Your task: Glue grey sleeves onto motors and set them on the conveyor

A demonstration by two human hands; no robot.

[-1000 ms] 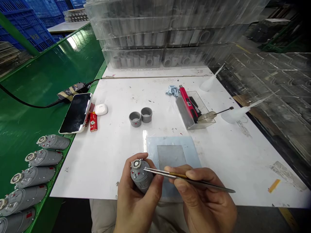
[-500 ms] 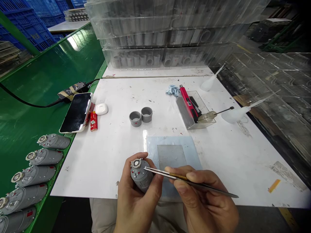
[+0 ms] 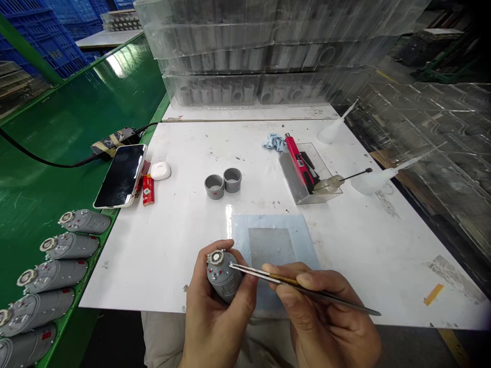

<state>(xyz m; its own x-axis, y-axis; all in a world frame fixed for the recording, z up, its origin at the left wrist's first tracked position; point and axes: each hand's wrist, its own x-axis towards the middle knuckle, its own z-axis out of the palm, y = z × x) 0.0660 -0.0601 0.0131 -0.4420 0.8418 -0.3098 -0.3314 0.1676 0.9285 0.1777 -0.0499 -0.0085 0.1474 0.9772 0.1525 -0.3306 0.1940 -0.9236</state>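
Observation:
My left hand [image 3: 220,319] is wrapped round a small grey model capsule [image 3: 223,278], held upright with a slight tilt above the table's front edge. The capsule has a pale ring on top and tiny red and silver bits on its shoulder. Tweezers [image 3: 286,280] are pinched in my right hand [image 3: 326,306]. Their tips touch or nearly touch the right side of the capsule's shoulder. Whether a tiny part sits between the tips I cannot make out. A light blue cloth [image 3: 240,227] with a grey square pad [image 3: 270,243] lies just behind my hands.
Two grey rings [image 3: 214,187] stand mid-table. Behind them on the right is a clear box [image 3: 307,197] with a red-handled tool [image 3: 299,162]. Several finished-looking capsules [image 3: 63,273] line the green ledge at left, near a phone [image 3: 120,176]. White dropper bottles [image 3: 370,181] lie at right.
The tweezers and my right hand have shifted very slightly to the right. My left hand keeps its hold on the capsule, almost still.

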